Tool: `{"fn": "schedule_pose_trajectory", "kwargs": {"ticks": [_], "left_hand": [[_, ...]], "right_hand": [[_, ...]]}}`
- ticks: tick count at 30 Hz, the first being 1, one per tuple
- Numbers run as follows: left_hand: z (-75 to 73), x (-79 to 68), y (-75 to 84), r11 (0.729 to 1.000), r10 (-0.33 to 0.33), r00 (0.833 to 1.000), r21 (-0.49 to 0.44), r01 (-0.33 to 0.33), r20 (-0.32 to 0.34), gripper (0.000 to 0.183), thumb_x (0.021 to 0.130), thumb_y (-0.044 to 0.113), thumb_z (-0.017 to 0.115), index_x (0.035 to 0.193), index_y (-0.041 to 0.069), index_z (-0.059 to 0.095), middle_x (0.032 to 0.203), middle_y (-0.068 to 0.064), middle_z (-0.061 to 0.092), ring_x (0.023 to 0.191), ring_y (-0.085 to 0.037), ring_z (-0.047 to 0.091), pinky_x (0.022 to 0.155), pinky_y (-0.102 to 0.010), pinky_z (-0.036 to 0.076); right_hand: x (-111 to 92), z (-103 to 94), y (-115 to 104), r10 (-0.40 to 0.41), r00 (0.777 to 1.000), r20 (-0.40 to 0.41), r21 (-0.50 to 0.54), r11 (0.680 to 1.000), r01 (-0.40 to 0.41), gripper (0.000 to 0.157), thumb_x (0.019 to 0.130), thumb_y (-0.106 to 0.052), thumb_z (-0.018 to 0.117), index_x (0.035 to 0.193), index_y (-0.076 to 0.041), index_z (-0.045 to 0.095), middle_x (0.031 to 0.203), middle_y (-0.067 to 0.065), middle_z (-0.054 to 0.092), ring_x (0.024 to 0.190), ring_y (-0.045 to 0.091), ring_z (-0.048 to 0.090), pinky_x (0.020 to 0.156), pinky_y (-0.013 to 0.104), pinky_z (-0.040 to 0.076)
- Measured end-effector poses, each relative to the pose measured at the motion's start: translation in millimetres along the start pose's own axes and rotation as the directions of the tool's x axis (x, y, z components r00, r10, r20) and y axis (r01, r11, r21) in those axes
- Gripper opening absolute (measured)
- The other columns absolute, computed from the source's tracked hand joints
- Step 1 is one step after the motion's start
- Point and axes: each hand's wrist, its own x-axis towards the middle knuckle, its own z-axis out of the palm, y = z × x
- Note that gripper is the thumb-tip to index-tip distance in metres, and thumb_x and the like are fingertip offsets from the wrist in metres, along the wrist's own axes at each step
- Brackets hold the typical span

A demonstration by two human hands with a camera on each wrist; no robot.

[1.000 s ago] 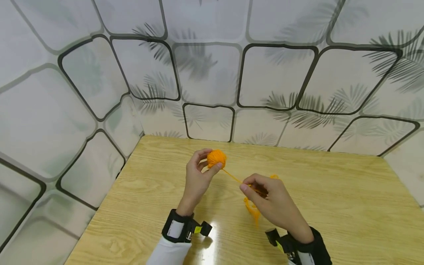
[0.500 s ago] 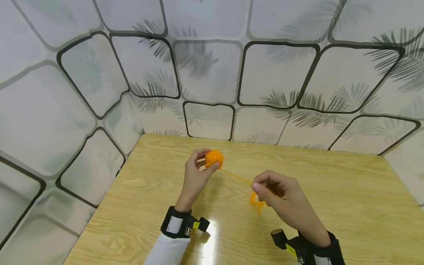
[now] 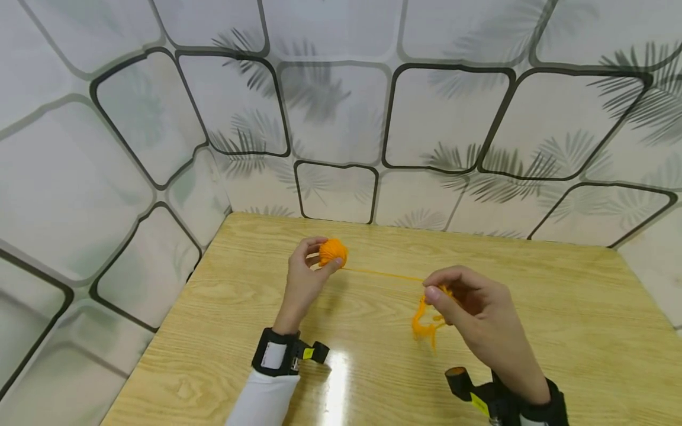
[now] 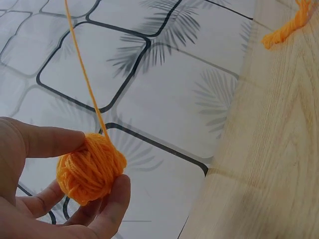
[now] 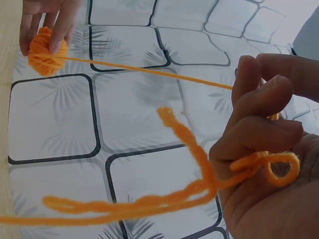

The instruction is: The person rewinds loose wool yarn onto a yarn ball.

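Note:
In the head view my left hand holds a small ball of orange yarn between thumb and fingers. A taut strand runs from the ball to my right hand, which pinches it between thumb and index finger. Loose loops of yarn hang below the right hand. The right wrist view shows the other fingers curled, with a twisted yarn tail and a small loop passing by the palm. Close up in the left wrist view, wound strands cover the ball.
Both hands are above a light wood-grain table, which reflects a bright streak of light. Behind and to the left stands a pale wall covering with dark outlines and leaf prints. Each wrist wears a black strap with a small camera.
My right hand has moved right, drawing the strand longer between the hands. The left hand with the ball has shifted slightly left. The loose yarn has moved right along with the right hand.

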Motion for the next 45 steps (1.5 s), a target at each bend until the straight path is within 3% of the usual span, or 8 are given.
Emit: {"fn": "schedule_pose_trajectory", "kwargs": {"ticks": [4,9,12,18,23,35,39,45], "left_hand": [[0.1,-3.9,4.1,0.991,-0.025,0.923,0.132,-0.028,0.383,0.042,0.078,0.020,0.072,0.116,0.017,0.055,0.114,-0.003,0.053,0.101,-0.025,0.052,0.080,-0.035,0.047],[1.6,-11.9,13.4,0.987,-0.027,0.553,0.108,-0.115,0.833,0.038,0.079,0.018,0.071,0.114,0.015,0.054,0.113,0.000,0.054,0.099,-0.023,0.053,0.076,-0.033,0.050],[2.4,-16.4,20.4,0.995,-0.025,0.389,0.062,-0.083,0.921,0.037,0.080,0.015,0.070,0.113,0.014,0.053,0.113,0.000,0.053,0.099,-0.020,0.054,0.076,-0.034,0.051],[4.3,-24.9,36.8,0.987,0.138,0.233,-0.152,0.042,0.963,0.043,0.078,0.006,0.069,0.115,0.007,0.049,0.115,-0.008,0.051,0.103,-0.020,0.054,0.081,-0.043,0.049],[5.2,-31.7,51.0,0.910,0.346,0.317,-0.398,0.116,0.883,0.046,0.077,-0.004,0.067,0.117,-0.002,0.045,0.118,-0.019,0.048,0.109,-0.027,0.051,0.082,-0.052,0.046],[9.4,-29.4,63.6,0.711,0.519,0.746,-0.695,-0.106,0.418,0.043,0.083,0.002,0.061,0.123,0.003,0.044,0.120,-0.014,0.047,0.102,-0.022,0.053,0.083,-0.035,0.048],[10.8,-24.9,62.5,0.751,0.438,0.866,-0.628,-0.206,0.241,0.042,0.083,0.002,0.061,0.122,0.001,0.043,0.116,-0.015,0.049,0.100,-0.026,0.053,0.083,-0.036,0.048],[14.3,-18.8,56.8,0.838,0.342,0.937,-0.475,-0.268,0.075,0.045,0.081,0.003,0.065,0.120,-0.002,0.044,0.117,-0.021,0.046,0.102,-0.035,0.050,0.085,-0.044,0.047]], "right_hand": [[1,2.7,0,-0.118,0.990,-0.080,-0.032,0.993,0.116,0.024,0.087,0.000,0.056,0.108,-0.011,0.061,0.088,0.003,0.060,0.062,0.013,0.051,0.051,0.029,0.043],[5,2.4,0,-0.235,0.960,-0.150,-0.201,0.958,0.203,0.033,0.082,0.004,0.061,0.111,-0.013,0.062,0.085,-0.001,0.061,0.055,0.006,0.043,0.047,0.023,0.035],[8,0.1,0,-0.296,0.940,-0.172,-0.274,0.930,0.243,0.033,0.079,0.005,0.063,0.108,-0.012,0.065,0.081,-0.002,0.060,0.054,0.004,0.038,0.047,0.021,0.032],[16,-0.3,12,-0.367,0.909,-0.200,-0.313,0.903,0.295,0.027,0.079,0.004,0.064,0.102,-0.011,0.066,0.080,0.002,0.061,0.056,0.003,0.039,0.049,0.020,0.032],[21,3.9,24,-0.354,0.909,-0.221,-0.292,0.913,0.285,0.024,0.078,0.005,0.064,0.097,-0.010,0.066,0.077,-0.001,0.059,0.055,0.005,0.039,0.049,0.021,0.033],[26,34.2,53,-0.237,0.971,0.021,-0.228,0.945,0.235,0.011,0.088,-0.008,0.057,0.091,-0.017,0.063,0.067,-0.006,0.049,0.051,0.005,0.036,0.044,0.022,0.034],[24,45.3,65,-0.177,0.976,0.127,-0.201,0.959,0.200,0.011,0.093,-0.019,0.053,0.092,-0.025,0.063,0.064,-0.012,0.043,0.051,0.003,0.037,0.045,0.023,0.036],[22,52.9,58,-0.175,0.961,0.213,-0.202,0.955,0.219,0.010,0.094,-0.027,0.051,0.090,-0.029,0.060,0.064,-0.014,0.042,0.053,0.003,0.039,0.046,0.022,0.036]]}}
